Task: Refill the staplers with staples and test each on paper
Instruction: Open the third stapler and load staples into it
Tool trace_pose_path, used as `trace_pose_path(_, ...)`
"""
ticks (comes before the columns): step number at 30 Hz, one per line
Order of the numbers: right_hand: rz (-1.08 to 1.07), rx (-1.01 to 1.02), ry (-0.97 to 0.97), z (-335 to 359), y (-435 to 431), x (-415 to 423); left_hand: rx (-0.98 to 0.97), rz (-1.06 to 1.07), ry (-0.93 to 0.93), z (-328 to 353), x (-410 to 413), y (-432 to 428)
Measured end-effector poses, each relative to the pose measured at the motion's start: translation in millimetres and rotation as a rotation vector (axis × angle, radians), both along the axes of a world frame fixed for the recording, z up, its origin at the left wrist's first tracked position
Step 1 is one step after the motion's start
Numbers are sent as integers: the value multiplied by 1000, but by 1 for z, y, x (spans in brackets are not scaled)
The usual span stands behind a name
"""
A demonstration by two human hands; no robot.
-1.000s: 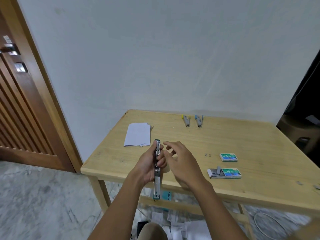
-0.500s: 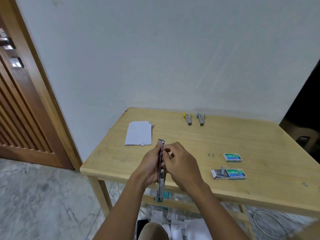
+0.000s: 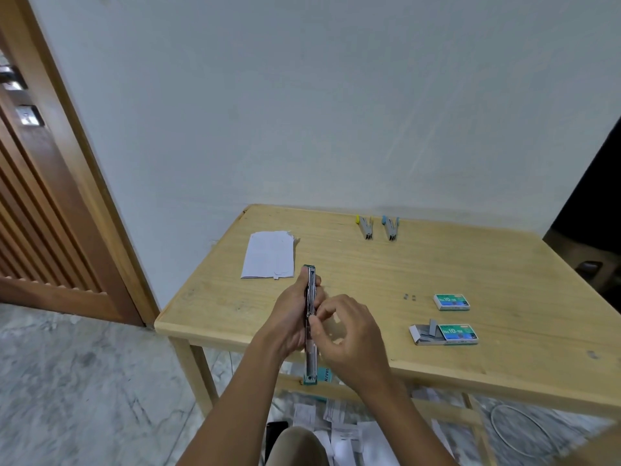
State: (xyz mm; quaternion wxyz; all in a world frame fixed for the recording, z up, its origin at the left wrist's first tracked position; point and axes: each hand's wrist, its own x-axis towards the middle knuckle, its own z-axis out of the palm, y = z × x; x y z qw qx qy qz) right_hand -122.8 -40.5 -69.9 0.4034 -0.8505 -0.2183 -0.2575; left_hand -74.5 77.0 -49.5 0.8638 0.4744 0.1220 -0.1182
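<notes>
Mid-refill, seemingly, over worktop's (image 3: 369,274) near edge: gripping opened stapler (image 3: 309,287) in left hand (image 3: 289,317), pinching its rail with right hand (image 3: 349,338); next, probably snapping shut.

A plain room that looks like part of a home: a bare pale wall (image 3: 336,112) fills the upper frame, a slatted brown wooden door (image 3: 40,230) stands at the left edge, and grey-veined marble floor (image 3: 84,381) spreads across the lower left. A simple light wooden table (image 3: 487,264) sits against the wall at centre right, carrying staple boxes (image 3: 452,302) and paper (image 3: 268,258), with loose papers (image 3: 349,438) scattered on the floor beneath it.
</notes>
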Motion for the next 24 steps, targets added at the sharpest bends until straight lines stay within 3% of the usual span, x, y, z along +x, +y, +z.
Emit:
trace_pose_path(6,-5,236,351,11,13,20,93,-87,-36,-1,-2,-1)
trace_pose_path(24,-48,374,445,11,27,27,92,-126,-95,-8,2,3)
